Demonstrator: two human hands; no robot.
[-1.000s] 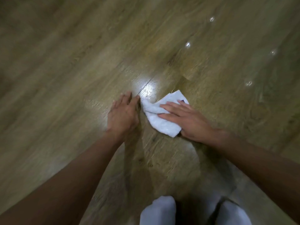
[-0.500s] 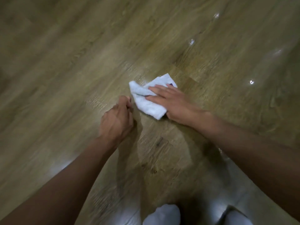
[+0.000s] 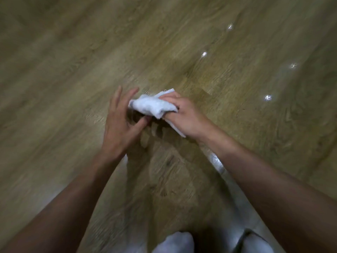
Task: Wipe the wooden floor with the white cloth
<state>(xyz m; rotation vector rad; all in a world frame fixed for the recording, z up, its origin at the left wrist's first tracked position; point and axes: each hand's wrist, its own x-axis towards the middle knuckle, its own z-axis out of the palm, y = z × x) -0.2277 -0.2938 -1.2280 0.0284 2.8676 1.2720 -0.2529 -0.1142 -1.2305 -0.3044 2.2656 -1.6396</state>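
The white cloth is bunched up and lifted off the wooden floor. My right hand is shut on it, with the cloth draped over the fingers and one corner hanging below the wrist. My left hand is raised beside the cloth with its fingers spread; its fingertips touch or nearly touch the cloth's left end and underside. Shadows of both hands fall on the floor below them.
Brown planks run diagonally across the whole view. Small bright light reflections dot the floor at the upper right. My two white-socked feet stand at the bottom edge.
My right hand has gathered the cloth from flat on the floor and lifted it. My left hand left the floor, opened its fingers and came up against the cloth.
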